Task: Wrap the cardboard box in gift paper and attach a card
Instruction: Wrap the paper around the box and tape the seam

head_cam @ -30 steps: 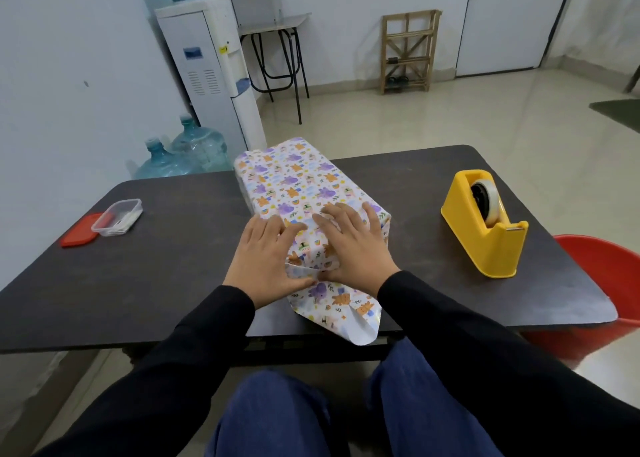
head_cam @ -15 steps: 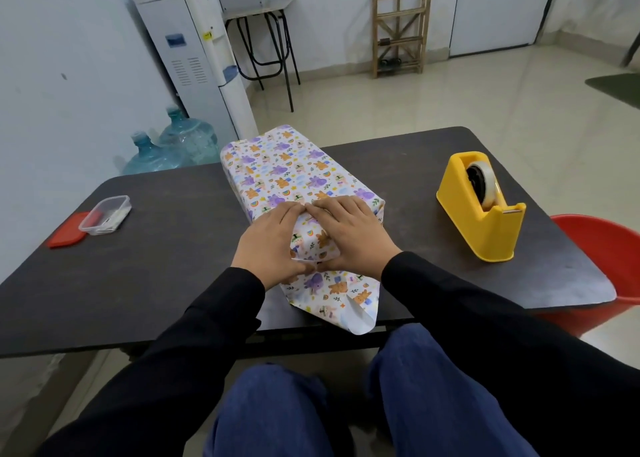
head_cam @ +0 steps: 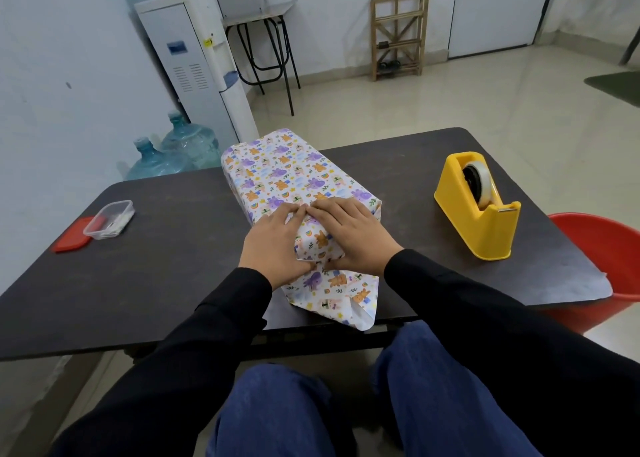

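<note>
- The box, already covered with patterned gift paper, lies on the dark table and reaches from under both hands away toward the far table edge.
- The left hand lies flat on the near end of the box, palm down, fingers together, and it presses the paper; it does not grip anything.
- The right hand lies just beside the left one in the same way, flat and pressing on the paper, with the fingers stretched out.
- The fingertips of both hands meet on the top of the box, and the two thumbs come close together lower, on the near face.
- Below the hands, toward the person, a loose paper flap sticks out past the near table edge; its end is open and the white inside shows.
- To the right of the right hand, well apart, stands a yellow tape dispenser with a roll of clear tape.
- To the left of the left hand, well apart, a small clear plastic container stands touching its red lid.
</note>
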